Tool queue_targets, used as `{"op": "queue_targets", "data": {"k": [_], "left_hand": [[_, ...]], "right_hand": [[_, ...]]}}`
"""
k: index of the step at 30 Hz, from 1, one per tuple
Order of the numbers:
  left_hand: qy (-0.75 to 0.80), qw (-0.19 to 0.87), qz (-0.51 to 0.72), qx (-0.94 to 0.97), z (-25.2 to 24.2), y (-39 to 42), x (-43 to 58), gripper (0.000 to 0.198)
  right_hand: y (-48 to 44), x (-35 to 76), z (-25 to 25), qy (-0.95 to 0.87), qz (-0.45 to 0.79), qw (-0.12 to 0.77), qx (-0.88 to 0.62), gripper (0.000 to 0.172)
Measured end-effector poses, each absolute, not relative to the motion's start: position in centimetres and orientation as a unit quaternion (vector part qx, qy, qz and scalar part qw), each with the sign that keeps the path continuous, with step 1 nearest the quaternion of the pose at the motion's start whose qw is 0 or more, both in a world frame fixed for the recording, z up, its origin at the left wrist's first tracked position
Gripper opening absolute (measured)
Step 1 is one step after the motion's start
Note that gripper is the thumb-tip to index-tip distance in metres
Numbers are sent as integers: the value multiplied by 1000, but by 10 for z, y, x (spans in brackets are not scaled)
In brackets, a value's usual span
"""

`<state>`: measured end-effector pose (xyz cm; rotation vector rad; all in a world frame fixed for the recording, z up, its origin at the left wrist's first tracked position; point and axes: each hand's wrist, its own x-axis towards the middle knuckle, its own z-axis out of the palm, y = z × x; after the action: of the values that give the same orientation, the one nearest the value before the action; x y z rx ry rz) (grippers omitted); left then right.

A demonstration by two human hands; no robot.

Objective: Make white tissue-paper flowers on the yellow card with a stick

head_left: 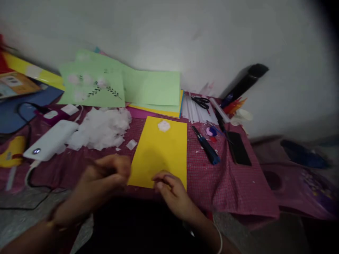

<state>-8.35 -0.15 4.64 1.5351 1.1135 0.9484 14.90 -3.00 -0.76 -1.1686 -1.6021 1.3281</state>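
Head view: yellow sheet (pixel 165 151) lies beneath right fingers (pixel 171 180), beside left fingers (pixel 119 163).

Table (pixel 254 197) wore a maroon checked cloth (pixel 201 183). Yellow sheet (pixel 164 151) lay mid-table, front edge. Left: heap of white pieces (pixel 99 128), white power bank (pixel 54 137) touching it, yellow tool (pixel 13 151) at far left. Right: blue cutter (pixel 208 146), then flat black object (pixel 239 148). White sticks (pixel 191 112) lay behind cutter.

You are angling both forearms (pixel 35 233) inward, your left hand (pixel 104 176) curling its fingers (pixel 118 164) in a blur, your right hand (pixel 174 194) bending its fingers near the thumb (pixel 164 191).
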Motion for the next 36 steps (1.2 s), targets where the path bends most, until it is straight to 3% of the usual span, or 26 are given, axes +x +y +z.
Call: {"op": "queue_targets", "data": {"k": [3,6,10,14,18,21,30,33,36], "left_hand": [[335,621,442,554,32,3,-4,11],[314,584,442,604,25,12,26,25],[367,503,342,704,15,19,27,30],[416,505,317,686,10,22,17,43],[486,543,385,567,4,24,-7,22],[492,549,396,547,0,23,-32,22],[535,448,494,520,8,37,-114,25],[563,382,461,570,13,39,-133,29],[560,332,352,672,16,50,-137,40]], "right_hand": [[-35,152,-3,-650,516,362,-424,22],[-35,160,-4,-650,511,343,-446,18],[-31,167,-10,-626,544,326,-454,27],[-28,176,-13,-521,571,395,-498,32],[-22,192,-20,-363,558,495,-559,23],[-21,198,-28,-273,560,530,-575,24],[-25,183,-35,-313,580,450,-603,28],[-15,183,-32,-336,591,424,-599,27],[-1,183,-20,-332,587,436,-596,25]]}}
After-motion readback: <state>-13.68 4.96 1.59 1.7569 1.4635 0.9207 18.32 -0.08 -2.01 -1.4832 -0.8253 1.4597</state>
